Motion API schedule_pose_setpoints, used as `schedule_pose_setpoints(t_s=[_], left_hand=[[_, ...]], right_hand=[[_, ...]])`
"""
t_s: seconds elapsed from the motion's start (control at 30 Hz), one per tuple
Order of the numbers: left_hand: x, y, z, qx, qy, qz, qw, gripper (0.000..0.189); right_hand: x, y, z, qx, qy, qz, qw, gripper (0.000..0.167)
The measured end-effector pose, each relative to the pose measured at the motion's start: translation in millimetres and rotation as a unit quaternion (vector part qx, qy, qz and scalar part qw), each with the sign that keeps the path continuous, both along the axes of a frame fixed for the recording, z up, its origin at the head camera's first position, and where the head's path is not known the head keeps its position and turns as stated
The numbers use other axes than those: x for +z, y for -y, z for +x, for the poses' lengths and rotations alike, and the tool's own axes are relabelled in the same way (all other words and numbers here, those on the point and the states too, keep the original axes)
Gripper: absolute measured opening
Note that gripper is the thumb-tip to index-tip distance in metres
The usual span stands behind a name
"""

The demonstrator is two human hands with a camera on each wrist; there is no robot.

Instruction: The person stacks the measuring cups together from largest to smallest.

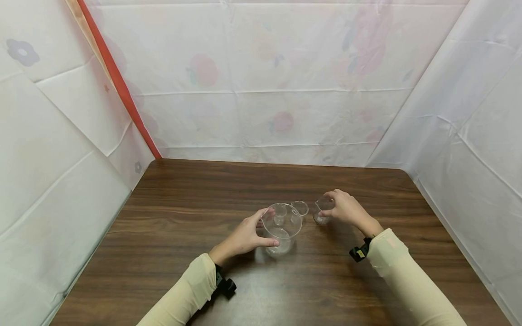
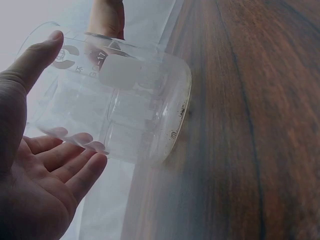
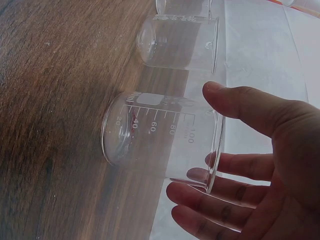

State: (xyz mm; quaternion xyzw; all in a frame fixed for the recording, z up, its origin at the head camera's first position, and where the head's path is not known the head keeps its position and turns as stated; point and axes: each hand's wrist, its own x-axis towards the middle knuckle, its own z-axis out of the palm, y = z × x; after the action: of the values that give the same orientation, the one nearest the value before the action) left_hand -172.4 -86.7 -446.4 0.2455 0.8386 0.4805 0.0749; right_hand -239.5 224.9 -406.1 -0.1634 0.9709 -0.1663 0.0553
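Note:
On the table, my left hand (image 1: 246, 233) holds a large clear glass beaker (image 1: 285, 246) from its left, thumb in front and fingers behind. The left wrist view shows that hand (image 2: 45, 170) with its fingertips at the glass of the large beaker (image 2: 120, 72). My right hand (image 1: 346, 209) reaches over a small graduated beaker (image 1: 320, 219), which stands upright. Its thumb and fingers lie on either side of the rim of the small beaker (image 3: 165, 135) in the right wrist view. How firmly they press is hard to tell.
Between the hands stands another small beaker (image 1: 300, 208); one more small beaker (image 1: 279, 215) shows through the large beaker's glass. The dark wooden table (image 1: 195, 190) meets white patterned cloth (image 1: 253, 81) at the back and sides. A red strip (image 1: 122, 86) runs down the left corner.

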Motion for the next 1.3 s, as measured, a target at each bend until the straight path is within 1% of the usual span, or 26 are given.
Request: schedule_pose_setpoints(t_s=[0.23,0.5,0.67,0.97,1.3], left_hand=[[-1.1,0.6,-0.7,-0.002,0.0,0.002,1.0,0.091],[-1.6,0.4,-0.6,-0.001,-0.003,0.001,1.0,0.09],[-1.3,0.0,-0.8,0.001,-0.004,0.0,1.0,0.09],[-2.1,0.4,-1.4,0.001,-0.001,0.0,1.0,0.09],[-1.5,0.1,-1.2,0.002,-0.001,0.0,1.0,0.09]], right_hand=[[-0.3,0,-0.5,0.007,-0.006,0.004,1.0,0.063],[4.4,2,-0.5,0.012,-0.006,0.01,0.9999,0.059],[7.0,1,-0.2,0.013,-0.008,0.019,0.9997,0.06],[14.6,0,-0.9,0.019,-0.023,0.025,0.9993,0.06],[28.8,0,0.5,0.019,-0.04,0.02,0.9988,0.057]])
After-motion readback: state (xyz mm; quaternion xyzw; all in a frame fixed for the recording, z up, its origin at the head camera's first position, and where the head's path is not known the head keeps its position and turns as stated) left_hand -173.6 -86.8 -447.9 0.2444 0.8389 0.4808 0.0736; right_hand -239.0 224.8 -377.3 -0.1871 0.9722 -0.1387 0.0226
